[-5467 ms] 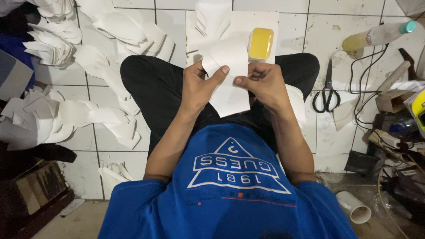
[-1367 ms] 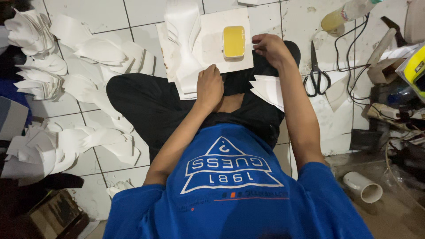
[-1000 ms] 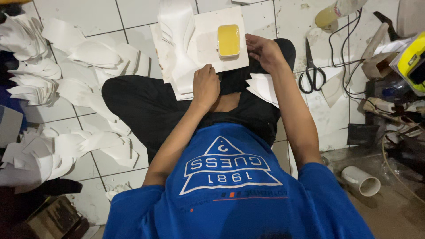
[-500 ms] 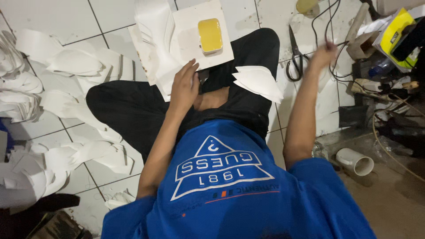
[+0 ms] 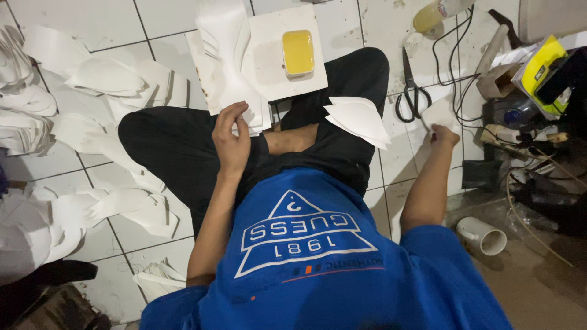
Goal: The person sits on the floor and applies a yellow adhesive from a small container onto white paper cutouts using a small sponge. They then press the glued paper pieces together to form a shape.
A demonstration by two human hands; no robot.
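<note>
One view only, head cam. The scene is seen from above, looking steeply down the wearer's own chest and crossed legs to the tiled floor (image 5: 104,24). The blue shirt fills the bottom, close to the lens; lap and both hands sit mid-frame, nearer than the floor clutter at top and right. The frame is tilted slightly. No 2nd view, so no overlap.
</note>
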